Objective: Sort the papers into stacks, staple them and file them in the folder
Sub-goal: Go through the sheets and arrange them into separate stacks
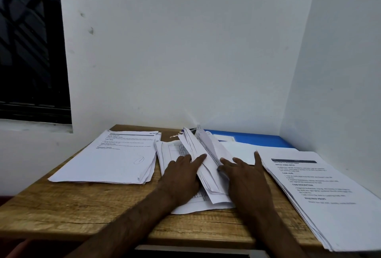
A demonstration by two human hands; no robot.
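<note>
Darkness fills a window (31,41) at the far left of my feed. Next to it, a neat stack of printed sheets (107,158) lies at the rear left corner of the desk (61,206). In the middle of the desk a loose pile of papers (171,152) is spread. The left hand (181,175) lies flat on it with fingers straight, its forefinger touching a bundle of sheets (208,167) that stands tilted up from the pile. On the bundle's other side I see the right hand (245,177), palm down, fingers straight and fanned apart, its thumb side against the bundle. Neither hand pinches anything that I can make out. Behind the right hand a blue folder (261,139) lies at the rear right corner, partly under white sheets. A third stack (329,196), print side up, runs along the desk's right edge to the front right corner.
</note>
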